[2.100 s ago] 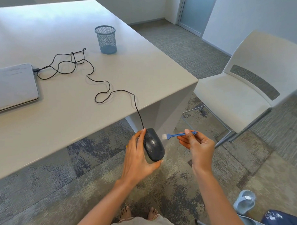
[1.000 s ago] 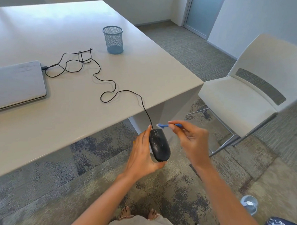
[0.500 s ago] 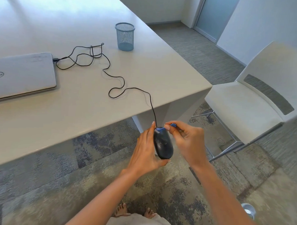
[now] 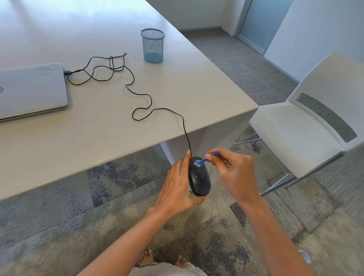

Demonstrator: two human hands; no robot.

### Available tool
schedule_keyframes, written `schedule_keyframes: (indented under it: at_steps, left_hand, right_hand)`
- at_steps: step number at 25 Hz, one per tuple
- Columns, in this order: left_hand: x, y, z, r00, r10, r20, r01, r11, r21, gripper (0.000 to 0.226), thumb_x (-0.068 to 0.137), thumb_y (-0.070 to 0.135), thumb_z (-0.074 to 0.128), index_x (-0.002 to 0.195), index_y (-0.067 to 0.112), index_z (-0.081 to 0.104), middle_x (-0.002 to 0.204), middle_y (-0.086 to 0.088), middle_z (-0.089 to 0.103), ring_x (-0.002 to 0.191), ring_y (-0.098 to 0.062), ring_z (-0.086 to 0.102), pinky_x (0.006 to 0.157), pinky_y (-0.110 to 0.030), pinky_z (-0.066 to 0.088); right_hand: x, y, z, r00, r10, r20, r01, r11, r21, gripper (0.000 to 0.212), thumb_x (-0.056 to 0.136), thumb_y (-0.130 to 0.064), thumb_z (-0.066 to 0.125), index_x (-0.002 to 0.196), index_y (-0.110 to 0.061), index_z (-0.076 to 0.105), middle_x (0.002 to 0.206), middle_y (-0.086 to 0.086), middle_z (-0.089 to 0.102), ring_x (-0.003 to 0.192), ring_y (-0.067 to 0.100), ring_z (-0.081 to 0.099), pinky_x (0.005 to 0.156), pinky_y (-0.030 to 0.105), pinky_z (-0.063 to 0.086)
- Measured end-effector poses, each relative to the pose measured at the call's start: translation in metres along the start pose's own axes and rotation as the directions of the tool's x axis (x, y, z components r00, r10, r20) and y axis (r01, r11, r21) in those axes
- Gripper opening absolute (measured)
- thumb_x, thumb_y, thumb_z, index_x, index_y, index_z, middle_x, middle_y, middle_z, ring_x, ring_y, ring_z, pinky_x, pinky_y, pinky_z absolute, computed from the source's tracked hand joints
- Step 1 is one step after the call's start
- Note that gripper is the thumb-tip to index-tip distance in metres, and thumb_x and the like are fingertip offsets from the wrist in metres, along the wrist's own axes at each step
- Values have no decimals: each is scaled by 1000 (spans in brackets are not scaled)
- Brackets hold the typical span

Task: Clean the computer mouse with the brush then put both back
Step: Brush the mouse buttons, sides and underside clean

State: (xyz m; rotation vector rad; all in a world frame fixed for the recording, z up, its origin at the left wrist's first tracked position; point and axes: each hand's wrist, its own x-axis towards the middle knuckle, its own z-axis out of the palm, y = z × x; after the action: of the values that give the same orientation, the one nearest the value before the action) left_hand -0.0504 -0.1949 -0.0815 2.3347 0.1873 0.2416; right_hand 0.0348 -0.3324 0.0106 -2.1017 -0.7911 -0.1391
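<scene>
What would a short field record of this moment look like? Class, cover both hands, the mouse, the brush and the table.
Holding: left hand grips the black mouse, off the table edge.
Brushing: right hand pinches the blue brush, bristles on the mouse's front.
Cable: black cable runs from the mouse across the table to the closed laptop.
Also on table: upright mesh cup.
Nearby: white chair.

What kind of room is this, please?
Probably an office meeting room: a large pale table bearing a closed laptop and a mesh pen cup, a plain white chair, and carpet tiles.
</scene>
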Motion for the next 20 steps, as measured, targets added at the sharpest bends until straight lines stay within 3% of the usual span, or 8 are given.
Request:
schedule_keyframes:
  at_steps: [5,8,12,16,20]
  left_hand:
    - [7,8,-1,1000,-5,-4,4,999,-55,137,62,51,88,156,20,-7,151,-4,29,138,-17,26,113,-33,30]
    - [8,5,-2,999,-21,-29,19,998,-54,136,62,49,88,156,21,-7,149,-4,33,136,-15,28,113,-32,30]
    - [6,-1,-1,999,-38,-16,37,998,-59,138,61,49,87,155,26,-11,148,-4,32,135,-17,29,112,-38,36]
    - [6,3,2,1000,-23,-9,22,995,-96,141,60,49,90,155,30,-12,147,-3,32,135,-17,31,110,-39,38]
    - [6,5,4,1000,4,-30,-9,984,-180,137,61,45,90,156,30,-7,145,2,33,136,-16,34,108,-40,41]
  right_hand:
    - [6,-5,10,999,-45,28,45,999,-1,8,91,-13,69,92,-12,76,73,-3,75,61,1,65,57,18,51]
    - [-6,-4,9,995,-91,42,94,992,-85,8,90,-17,70,92,-13,77,77,-2,77,63,6,66,61,16,51]
    - [-28,-8,4,995,-33,99,36,999,-31,8,89,-18,72,93,-15,78,76,-7,76,64,1,67,58,14,51]
    - [-14,-7,5,999,-12,-45,11,1000,-12,7,88,-13,73,92,-15,78,75,-9,75,65,-4,65,59,4,43]
    - [-13,-6,17,991,-127,-46,123,988,-92,14,88,-8,70,99,-12,77,91,0,79,79,6,71,72,15,53]
